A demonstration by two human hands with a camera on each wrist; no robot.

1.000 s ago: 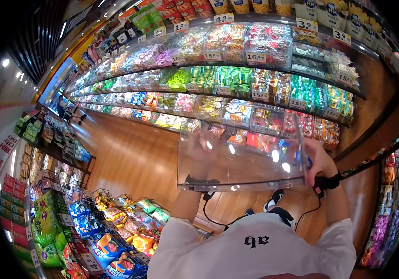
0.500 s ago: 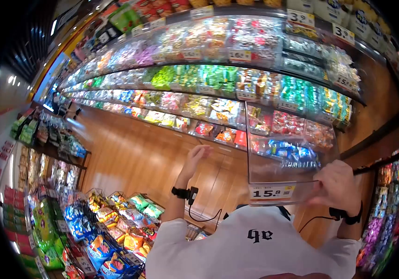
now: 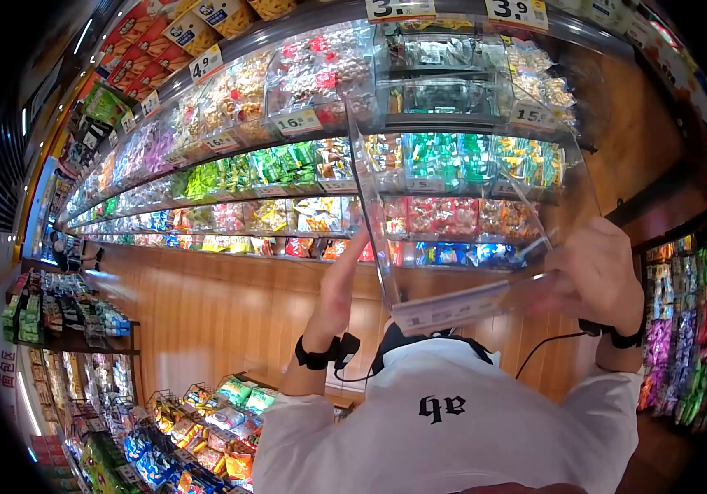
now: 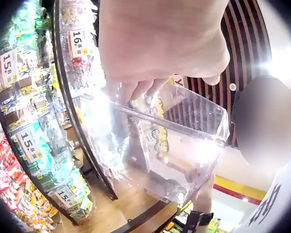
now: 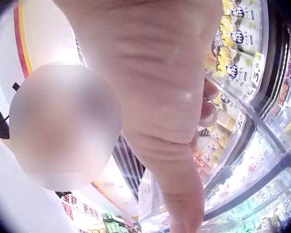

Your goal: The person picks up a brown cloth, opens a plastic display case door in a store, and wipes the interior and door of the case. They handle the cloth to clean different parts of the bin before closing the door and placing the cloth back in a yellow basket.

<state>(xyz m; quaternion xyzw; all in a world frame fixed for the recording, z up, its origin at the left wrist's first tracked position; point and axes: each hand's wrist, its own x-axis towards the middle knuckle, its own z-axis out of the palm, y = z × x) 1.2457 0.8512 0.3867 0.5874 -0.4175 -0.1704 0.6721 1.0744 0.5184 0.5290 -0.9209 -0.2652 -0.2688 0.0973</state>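
Note:
A clear plastic bin (image 3: 452,309) is held up in front of the body, tilted, with a label strip along its near edge. My right hand (image 3: 600,267) grips its near right corner, the thumb side blurred against the wall. In the right wrist view the right hand (image 5: 155,82) fills the middle, fingertips curled past its edge. My left hand (image 3: 341,288) is raised at the bin's left wall, fingers extended and overlapping it. In the left wrist view the left hand (image 4: 160,43) is over the bin (image 4: 184,116), fingers at its rim and thumb apart.
Ahead stand tiered shelves with wrapped sweets (image 3: 448,156) in clear compartments with price tags (image 3: 298,122). Bagged snacks (image 3: 205,428) fill a rack at the lower left. Another packed rack (image 3: 691,329) stands at the right. Wooden floor (image 3: 205,313) lies between.
Both hands held the bin at first; then the left hand came off while the right kept its grip. Now the bin is tilted differently and the left hand is at its left wall. The head view has turned right.

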